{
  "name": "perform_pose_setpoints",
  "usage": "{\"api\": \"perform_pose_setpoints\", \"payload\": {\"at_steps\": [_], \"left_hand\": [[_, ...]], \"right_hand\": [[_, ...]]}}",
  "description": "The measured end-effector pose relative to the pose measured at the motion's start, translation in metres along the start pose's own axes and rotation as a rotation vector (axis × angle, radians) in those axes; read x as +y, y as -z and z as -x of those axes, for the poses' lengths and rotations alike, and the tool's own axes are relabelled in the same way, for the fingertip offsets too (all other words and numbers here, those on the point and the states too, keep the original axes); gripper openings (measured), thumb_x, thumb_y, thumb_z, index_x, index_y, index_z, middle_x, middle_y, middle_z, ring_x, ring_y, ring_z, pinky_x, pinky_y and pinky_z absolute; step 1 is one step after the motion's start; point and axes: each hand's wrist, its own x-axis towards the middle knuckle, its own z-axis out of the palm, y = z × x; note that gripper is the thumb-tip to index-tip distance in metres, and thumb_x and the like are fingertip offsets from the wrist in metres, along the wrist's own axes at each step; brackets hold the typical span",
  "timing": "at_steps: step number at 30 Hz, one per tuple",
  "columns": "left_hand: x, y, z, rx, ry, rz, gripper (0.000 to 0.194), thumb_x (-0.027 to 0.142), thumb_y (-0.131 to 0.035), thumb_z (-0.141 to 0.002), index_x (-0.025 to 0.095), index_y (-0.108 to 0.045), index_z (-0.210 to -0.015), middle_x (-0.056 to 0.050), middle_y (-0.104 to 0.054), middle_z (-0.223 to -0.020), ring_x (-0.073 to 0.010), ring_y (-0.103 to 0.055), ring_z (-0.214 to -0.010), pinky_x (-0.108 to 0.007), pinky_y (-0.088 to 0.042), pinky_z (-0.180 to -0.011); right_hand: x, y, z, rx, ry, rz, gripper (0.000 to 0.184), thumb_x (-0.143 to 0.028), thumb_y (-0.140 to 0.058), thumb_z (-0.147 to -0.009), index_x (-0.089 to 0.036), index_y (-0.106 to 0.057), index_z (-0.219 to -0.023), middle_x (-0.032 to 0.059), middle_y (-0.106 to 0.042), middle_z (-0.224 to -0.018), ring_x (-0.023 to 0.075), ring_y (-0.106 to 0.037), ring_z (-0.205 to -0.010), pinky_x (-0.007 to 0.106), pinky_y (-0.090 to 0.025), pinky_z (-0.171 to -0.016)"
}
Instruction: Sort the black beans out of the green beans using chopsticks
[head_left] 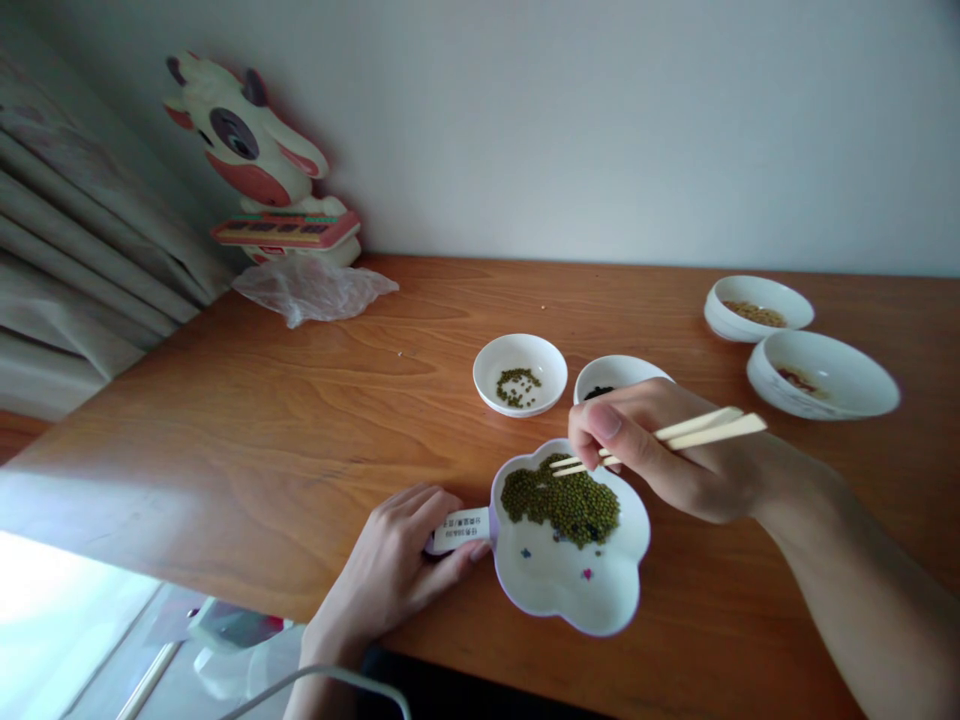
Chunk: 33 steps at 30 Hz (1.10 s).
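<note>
A flower-shaped white dish [555, 590] with a purple rim rests on the table, and green mung beans [570, 505] cover its far half. Around its handle, which bears a white label [461, 530], my left hand [401, 555] is closed. My right hand [660, 445] grips a pair of wooden chopsticks [709, 428], their tips among the beans near the dish's far edge. Whether a bean sits between the tips cannot be made out. Just beyond the dish, a small white bowl [520, 350] holds a few mung beans. Another bowl [619, 370] with dark beans is partly hidden behind my right hand.
Two white bowls, one with yellowish grains [756, 313] and one with reddish-brown bits [801, 382], stand at the right. A cow-shaped toy keyboard [262, 170] and a crumpled plastic bag [315, 290] are at the back left. A pale cable [330, 675] crosses by my left forearm.
</note>
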Motion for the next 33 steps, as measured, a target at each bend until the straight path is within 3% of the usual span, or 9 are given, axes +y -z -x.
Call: {"api": "perform_pose_setpoints", "payload": {"at_steps": [12,22,33], "left_hand": [[0.0005,0.0005,0.0001,-0.014,0.02,0.021,0.029,0.05,-0.063,-0.101,0.022,-0.063,-0.095,-0.002,-0.066,-0.089,-0.0175,-0.061,-0.08,-0.03,-0.047,-0.074],[-0.0044,-0.0002,0.0027,0.001,0.01,0.032,0.027,0.049,-0.064,-0.1,0.022,-0.063,-0.096,-0.002,-0.066,-0.09,-0.0174,-0.061,-0.08,-0.03,-0.047,-0.074],[-0.0038,-0.0023,0.0014,-0.001,0.008,0.027,0.027,0.049,-0.064,-0.1,0.023,-0.064,-0.1,-0.002,-0.067,-0.091,-0.017,-0.061,-0.079,-0.03,-0.047,-0.073]], "right_hand": [[-0.0009,-0.0038,-0.0041,-0.001,0.014,-0.055,0.05,-0.053,-0.036,-0.11,-0.022,-0.058,-0.077,-0.0001,-0.051,-0.062,0.015,-0.044,-0.057,0.033,-0.035,-0.055],[-0.0049,0.0013,0.0001,0.022,-0.057,-0.074,0.07,-0.066,-0.023,-0.108,-0.019,-0.06,-0.073,0.0025,-0.059,-0.067,0.0144,-0.053,-0.061,0.033,-0.039,-0.062],[-0.0001,0.0022,-0.0016,0.01,-0.079,-0.067,0.065,-0.069,-0.029,-0.106,-0.023,-0.059,-0.072,0.0012,-0.06,-0.063,0.017,-0.052,-0.057,0.035,-0.038,-0.056]]}}
